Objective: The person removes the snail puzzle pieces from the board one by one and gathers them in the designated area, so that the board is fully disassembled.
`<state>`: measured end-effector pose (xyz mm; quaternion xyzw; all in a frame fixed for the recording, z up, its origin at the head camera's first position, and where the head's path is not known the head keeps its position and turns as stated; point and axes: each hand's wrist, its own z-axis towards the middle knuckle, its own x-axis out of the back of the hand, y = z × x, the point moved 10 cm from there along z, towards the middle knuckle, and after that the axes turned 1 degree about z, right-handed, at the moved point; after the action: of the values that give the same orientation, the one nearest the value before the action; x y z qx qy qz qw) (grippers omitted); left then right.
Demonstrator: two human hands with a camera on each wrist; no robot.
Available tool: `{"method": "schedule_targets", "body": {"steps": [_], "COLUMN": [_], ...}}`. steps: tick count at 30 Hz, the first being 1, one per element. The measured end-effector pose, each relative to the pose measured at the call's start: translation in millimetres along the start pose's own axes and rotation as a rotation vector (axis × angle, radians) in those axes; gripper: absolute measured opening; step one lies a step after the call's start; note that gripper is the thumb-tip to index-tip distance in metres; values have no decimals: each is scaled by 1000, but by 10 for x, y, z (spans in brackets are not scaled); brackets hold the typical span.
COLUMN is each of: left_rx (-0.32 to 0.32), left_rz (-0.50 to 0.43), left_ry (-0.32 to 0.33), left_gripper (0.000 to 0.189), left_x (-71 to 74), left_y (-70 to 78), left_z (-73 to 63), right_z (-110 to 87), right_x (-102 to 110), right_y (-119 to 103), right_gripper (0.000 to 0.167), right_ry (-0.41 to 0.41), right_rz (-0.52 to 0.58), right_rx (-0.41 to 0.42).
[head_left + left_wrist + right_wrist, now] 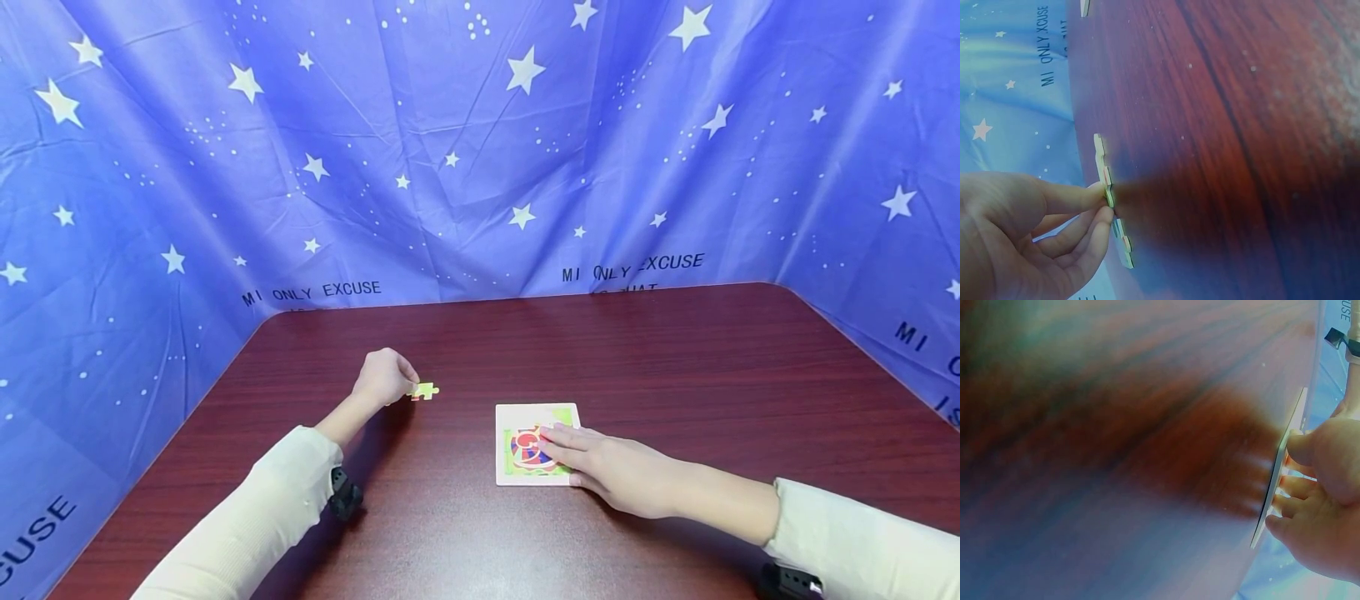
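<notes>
A yellow-green jigsaw puzzle piece (426,391) shows at the left of the table, partly hidden by my left hand (385,377). Thumb and fingertips of that hand pinch it, and in the left wrist view the jigsaw puzzle piece (1109,178) appears nearly edge-on. Whether more than one piece is there, I cannot tell. To the right lies a square, white-rimmed puzzle board (517,481) with a red, blue and green picture. My right hand (630,475) rests on its right side with fingers extended, hiding part of the picture.
Both hands work over a dark reddish-brown wooden table (660,358). Behind and beside it hangs a blue curtain (450,225) with white stars and lettering. Black wrist devices sit at both sleeves, the left wrist device (346,494) close above the tabletop.
</notes>
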<state>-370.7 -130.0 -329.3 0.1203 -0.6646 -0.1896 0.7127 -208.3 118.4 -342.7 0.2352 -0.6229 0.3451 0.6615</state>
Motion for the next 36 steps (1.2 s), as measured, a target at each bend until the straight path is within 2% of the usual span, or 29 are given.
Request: {"method": "schedule_targets", "body": {"steps": [6, 12, 19, 27, 36], "left_rx": [-41, -38, -1, -60, -39], "left_rz": [25, 15, -26, 46, 7], "left_ry": [2, -7, -33, -2, -13], "left_gripper": [8, 9, 9, 8, 6], "left_x": [-11, -16, -45, -15, -16], "left_y": [34, 32, 3, 65, 49], "left_z": [4, 4, -1, 3, 8], "right_z": [-5, -10, -11, -8, -6], "right_x": [-10, -13, -10, -11, 6], "right_y": [-3, 2, -8, -4, -13], "right_gripper": [46, 47, 46, 46, 46], "right_ry": [-6, -14, -14, -10, 13], "right_rz": [-2, 3, 2, -10, -27], "right_rx": [1, -6, 3, 8, 18]}}
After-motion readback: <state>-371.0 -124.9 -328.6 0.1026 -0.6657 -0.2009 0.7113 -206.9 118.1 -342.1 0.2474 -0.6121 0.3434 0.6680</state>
